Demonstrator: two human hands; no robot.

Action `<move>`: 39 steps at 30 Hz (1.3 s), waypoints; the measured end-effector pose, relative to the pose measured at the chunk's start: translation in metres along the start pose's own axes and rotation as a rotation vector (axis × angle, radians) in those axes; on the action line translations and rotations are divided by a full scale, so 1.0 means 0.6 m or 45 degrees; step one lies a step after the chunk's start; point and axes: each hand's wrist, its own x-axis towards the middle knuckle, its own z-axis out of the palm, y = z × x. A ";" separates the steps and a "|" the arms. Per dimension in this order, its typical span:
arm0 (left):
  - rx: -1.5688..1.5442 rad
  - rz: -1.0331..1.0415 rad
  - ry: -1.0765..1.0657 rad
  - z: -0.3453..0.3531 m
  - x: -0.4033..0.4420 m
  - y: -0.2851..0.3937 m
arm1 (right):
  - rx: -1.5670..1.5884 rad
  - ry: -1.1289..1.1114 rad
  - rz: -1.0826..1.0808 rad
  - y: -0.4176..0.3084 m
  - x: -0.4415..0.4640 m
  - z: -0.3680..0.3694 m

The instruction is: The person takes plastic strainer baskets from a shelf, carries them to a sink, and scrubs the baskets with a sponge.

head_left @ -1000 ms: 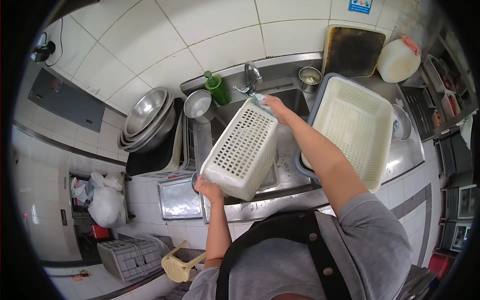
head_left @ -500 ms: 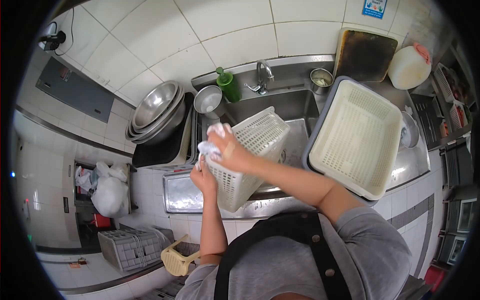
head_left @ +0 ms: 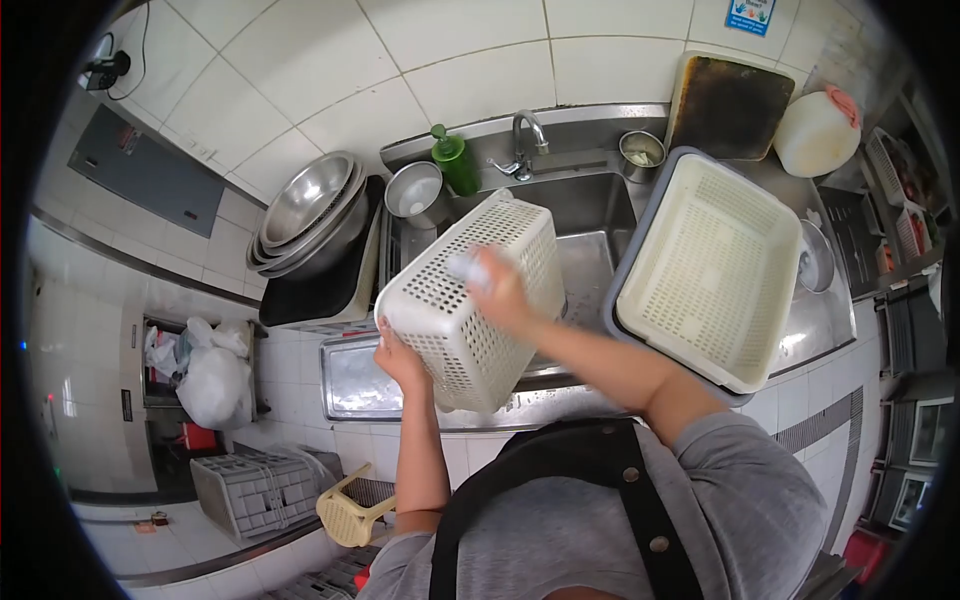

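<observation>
A white perforated plastic basket (head_left: 470, 345) is tilted over the front of the steel sink (head_left: 600, 260). My left hand (head_left: 402, 362) grips its lower left rim; the fingers are partly hidden behind the basket wall. Against the basket's upper perforated side, my right hand (head_left: 503, 295) is closed on a whitish cloth (head_left: 468, 266). Motion smears that hand and the cloth. To the right, a second cream basket (head_left: 715, 275) lies in a grey tub (head_left: 612, 315) at the sink's edge.
Behind the sink stand a faucet (head_left: 522, 145), a green pump bottle (head_left: 455, 160), a steel pot (head_left: 416, 192) and a small steel container (head_left: 641, 155). Stacked steel bowls (head_left: 310, 215) are at left. A yellow stool (head_left: 350, 515) and grey crate (head_left: 255, 495) sit on the floor.
My right hand has moved with the cloth from the basket's left rim rightward and down across its perforated side. The basket has turned and shifted slightly left and up.
</observation>
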 end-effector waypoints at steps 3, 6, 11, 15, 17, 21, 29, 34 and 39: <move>0.102 -0.045 -0.073 -0.007 0.023 -0.003 | 0.146 -0.016 -0.159 -0.061 -0.052 0.004; 0.047 -0.109 -0.082 -0.026 0.031 0.008 | -0.050 0.443 0.024 0.108 -0.023 0.013; -0.141 -0.227 -0.078 -0.032 0.042 0.027 | 0.033 0.292 0.687 0.138 0.004 -0.064; -0.055 -0.254 -0.003 -0.001 0.062 -0.005 | -0.207 0.124 -0.099 0.032 -0.152 0.005; 0.029 -0.269 0.003 -0.002 0.058 -0.007 | -0.317 0.168 -0.267 0.040 -0.185 0.006; -0.128 -0.269 -0.077 0.001 0.027 0.011 | -0.261 0.390 0.865 0.278 -0.165 -0.016; 0.581 0.213 -0.151 0.065 0.050 -0.047 | -0.017 0.398 0.665 0.040 -0.163 0.064; 0.452 0.718 -0.569 0.103 -0.022 -0.047 | 0.304 0.547 0.938 0.051 -0.135 -0.016; 0.932 0.660 -0.993 0.102 -0.112 -0.040 | 0.207 0.584 0.716 -0.010 -0.080 -0.182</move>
